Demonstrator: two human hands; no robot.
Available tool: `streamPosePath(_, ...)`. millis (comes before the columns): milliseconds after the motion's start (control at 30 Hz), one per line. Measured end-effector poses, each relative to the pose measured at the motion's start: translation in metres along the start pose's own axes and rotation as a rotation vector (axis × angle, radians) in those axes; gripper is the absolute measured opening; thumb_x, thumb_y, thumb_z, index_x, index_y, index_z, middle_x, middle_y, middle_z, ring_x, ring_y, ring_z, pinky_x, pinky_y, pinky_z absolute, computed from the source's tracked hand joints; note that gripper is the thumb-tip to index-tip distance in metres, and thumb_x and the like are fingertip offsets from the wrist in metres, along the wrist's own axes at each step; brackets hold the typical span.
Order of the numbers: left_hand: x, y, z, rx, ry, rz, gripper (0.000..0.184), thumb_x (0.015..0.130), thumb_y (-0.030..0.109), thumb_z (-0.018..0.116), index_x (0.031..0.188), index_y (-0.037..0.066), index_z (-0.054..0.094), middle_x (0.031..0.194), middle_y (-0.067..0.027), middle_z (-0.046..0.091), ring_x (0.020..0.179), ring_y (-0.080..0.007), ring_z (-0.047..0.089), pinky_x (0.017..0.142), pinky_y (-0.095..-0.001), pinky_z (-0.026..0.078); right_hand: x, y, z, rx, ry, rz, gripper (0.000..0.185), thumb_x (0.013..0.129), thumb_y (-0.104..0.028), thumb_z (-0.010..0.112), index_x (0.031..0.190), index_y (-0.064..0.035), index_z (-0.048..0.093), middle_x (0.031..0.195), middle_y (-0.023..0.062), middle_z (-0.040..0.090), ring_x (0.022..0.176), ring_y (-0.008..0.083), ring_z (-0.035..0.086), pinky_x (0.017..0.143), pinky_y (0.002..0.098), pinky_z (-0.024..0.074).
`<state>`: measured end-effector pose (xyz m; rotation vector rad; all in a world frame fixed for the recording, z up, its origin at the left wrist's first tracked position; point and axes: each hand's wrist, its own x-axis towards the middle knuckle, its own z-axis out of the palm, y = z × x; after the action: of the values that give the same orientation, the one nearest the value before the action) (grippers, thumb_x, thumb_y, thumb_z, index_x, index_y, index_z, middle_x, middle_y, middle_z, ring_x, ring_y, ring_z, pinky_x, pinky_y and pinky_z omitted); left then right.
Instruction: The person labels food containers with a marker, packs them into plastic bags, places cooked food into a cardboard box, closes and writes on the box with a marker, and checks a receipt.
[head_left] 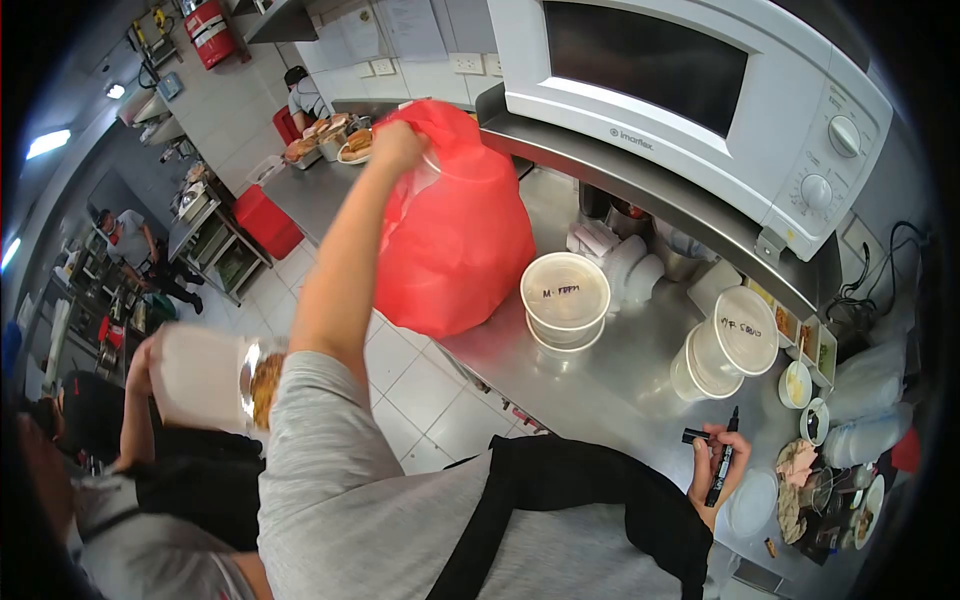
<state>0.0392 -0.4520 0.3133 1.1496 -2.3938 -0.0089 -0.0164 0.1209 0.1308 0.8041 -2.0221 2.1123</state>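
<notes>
Red plastic bag (455, 240) is seemingly gripped up top by the left hand (398, 150), fingers obscured; marker (722, 465) and cap (692, 436) are held in the right hand (702, 472). Bag handling seems the step; any lift calls for shelf (660, 197) clearance. Bag is set by the counter's (620, 385) edge; room is left between tub stacks (563, 290).

My bag (455, 235) is bright red, my marker (719, 475) black with pale print. I wear a grey sleeve (325, 435) and black apron (590, 465). The tubs (563, 280) are milky white with dark lettering (741, 328), the microwave (765, 110) white; the blurred container (200, 375) at my left looks whitish, perhaps clear.
</notes>
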Motion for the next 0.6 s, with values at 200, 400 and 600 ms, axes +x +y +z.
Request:
streamPosePath(200, -0.032, -0.028, -0.115, 0.157, 0.087, 0.035, 0.034, 0.076, 0.029, 0.058, 0.09, -0.001, 0.066, 0.094, -0.0228, 0.064, 0.092, -0.0359, 0.061, 0.081, -0.0411, 0.049, 0.002, 0.015, -0.019, -0.086, 0.022, -0.023, 0.027, 0.08, 0.002, 0.062, 0.1, -0.0051, 0.046, 0.095, 0.0107, 0.056, 0.08, 0.0135, 0.048, 0.079, 0.0271, 0.0409)
streamPosePath(400, -0.107, -0.008, -0.173, -0.635, 0.003, 0.143, 0.023, 0.084, 0.022, 0.059, 0.072, 0.003, 0.057, 0.063, 0.0053, 0.049, 0.059, -0.0045, 0.043, 0.053, -0.0223, 0.035, -0.008, 0.098, -0.054, -0.287, -0.007, 0.055, 0.021, 0.079, -0.002, 0.064, 0.095, -0.0055, 0.051, 0.081, 0.0032, 0.055, 0.072, 0.0117, 0.048, 0.074, 0.0248, 0.0415)
streamPosePath(600, -0.196, 0.104, -0.085, -0.759, -0.482, 0.568, 0.013, 0.087, 0.014, 0.056, 0.078, 0.005, 0.056, 0.07, 0.005, 0.051, 0.066, -0.0029, 0.046, 0.057, -0.0202, 0.038, 0.006, 0.102, -0.064, -0.501, 0.049, -0.043, 0.018, 0.085, -0.007, 0.06, 0.101, -0.0036, 0.053, 0.095, 0.0097, 0.06, 0.087, 0.0182, 0.056, 0.084, 0.0295, 0.042)
